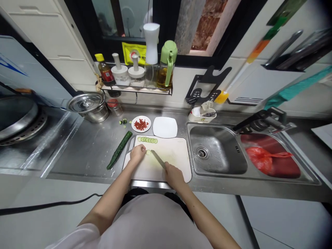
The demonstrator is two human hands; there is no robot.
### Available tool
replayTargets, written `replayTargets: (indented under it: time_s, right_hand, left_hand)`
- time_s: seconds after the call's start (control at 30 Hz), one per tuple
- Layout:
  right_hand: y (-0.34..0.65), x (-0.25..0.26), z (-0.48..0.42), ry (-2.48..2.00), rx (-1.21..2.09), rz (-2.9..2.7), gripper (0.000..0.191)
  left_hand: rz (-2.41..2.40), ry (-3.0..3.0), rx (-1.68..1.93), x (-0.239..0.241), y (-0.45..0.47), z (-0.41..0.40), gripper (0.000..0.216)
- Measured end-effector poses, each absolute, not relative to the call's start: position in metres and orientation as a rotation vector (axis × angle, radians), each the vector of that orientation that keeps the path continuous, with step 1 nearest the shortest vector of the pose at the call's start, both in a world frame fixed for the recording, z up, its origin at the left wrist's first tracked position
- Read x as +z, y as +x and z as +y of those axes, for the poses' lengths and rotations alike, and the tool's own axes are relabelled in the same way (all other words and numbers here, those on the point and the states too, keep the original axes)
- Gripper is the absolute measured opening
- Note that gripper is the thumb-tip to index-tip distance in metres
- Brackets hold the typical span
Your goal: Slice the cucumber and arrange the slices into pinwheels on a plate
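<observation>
My right hand (174,174) is closed around the handle of a kitchen knife (158,159), whose blade points up and left over the white cutting board (178,148). Just left of the blade's tip lies a pale cucumber slice (148,152). My left hand (137,154) rests at the board's left side beside that slice, fingers curled together; anything inside them is hidden. A row of overlapping cucumber slices (147,140) lies along the board's far edge. To the left of the board, a whole green cucumber (119,150) lies slanted on the steel counter.
Behind the board stand a plate of chopped red pieces (140,124) and a white square plate (165,127). Cucumber scraps (125,121) lie nearby. A lidded pot (89,107) is back left. At right are the sink (215,152) and a red plastic bag (260,160).
</observation>
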State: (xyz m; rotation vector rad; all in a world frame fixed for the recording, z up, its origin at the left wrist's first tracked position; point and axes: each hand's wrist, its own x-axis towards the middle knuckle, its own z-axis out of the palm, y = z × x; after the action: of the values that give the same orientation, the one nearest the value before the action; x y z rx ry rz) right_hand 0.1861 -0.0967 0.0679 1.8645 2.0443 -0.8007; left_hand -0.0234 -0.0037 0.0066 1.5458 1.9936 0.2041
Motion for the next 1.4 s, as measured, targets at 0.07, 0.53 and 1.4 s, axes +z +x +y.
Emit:
replayTargets:
  time_s: [0.07, 0.53, 1.4]
  right_hand:
    - [0.179, 0.066, -0.097, 1.843, -0.795, 2.066, 0.027]
    - [0.164, 0.054, -0.093, 1.790, -0.688, 2.132, 0.030]
    - [0.161, 0.057, -0.078, 1.637, -0.739, 2.131, 0.034]
  left_hand:
    - [1.992, 1.549, 0.192, 0.005, -0.023, -0.003, 0.013]
    - [1.971, 1.531, 0.181, 0.003, -0.025, 0.002, 0.012]
    - [1.986, 1.561, 0.111, 0.003, -0.026, 0.007, 0.015]
